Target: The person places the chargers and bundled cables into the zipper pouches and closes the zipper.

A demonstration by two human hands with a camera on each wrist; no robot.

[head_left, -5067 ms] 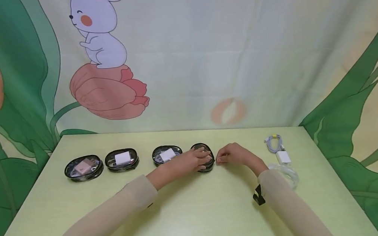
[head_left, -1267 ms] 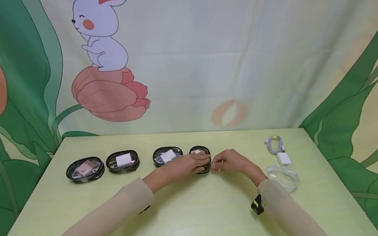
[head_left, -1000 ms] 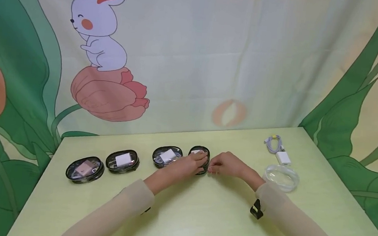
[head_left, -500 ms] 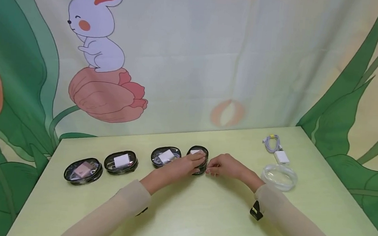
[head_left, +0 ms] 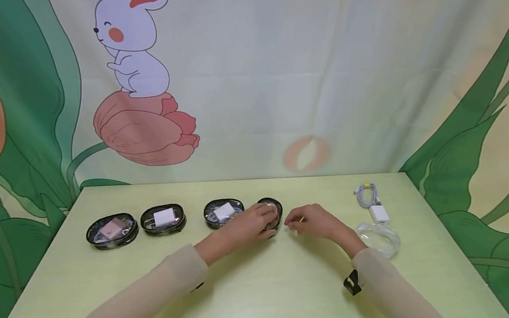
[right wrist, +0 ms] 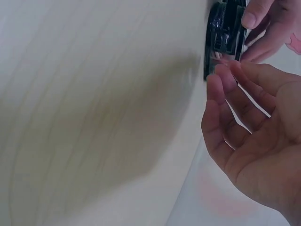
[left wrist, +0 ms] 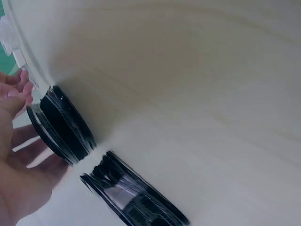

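My left hand [head_left: 253, 225] lies over an oval clear case with black edging [head_left: 278, 214]; its fingers bend over the top and its thumb rests along the near side. In the left wrist view the same case [left wrist: 66, 125] tilts beside the spread fingers. My right hand [head_left: 314, 221] is just right of this case, with fingertips bent toward the thumb. The right wrist view shows those fingertips [right wrist: 221, 75] close to the edge of the case [right wrist: 223, 35]; whether they pinch a small part there is hidden.
Three similar cases [head_left: 222, 213], [head_left: 163, 219], [head_left: 112, 230], holding chargers and cables, stand in a row to the left. At the right lie a clear oval container [head_left: 379, 240], a white charger [head_left: 379, 214] and a coiled lilac cable [head_left: 366, 195]. A printed curtain [head_left: 250, 103] hangs behind the table [head_left: 242, 294].
The right hand first shifted slightly left and toward the near side along the case's edge, then back to the right. The left fingers are now more bent over the case, which has moved slightly.
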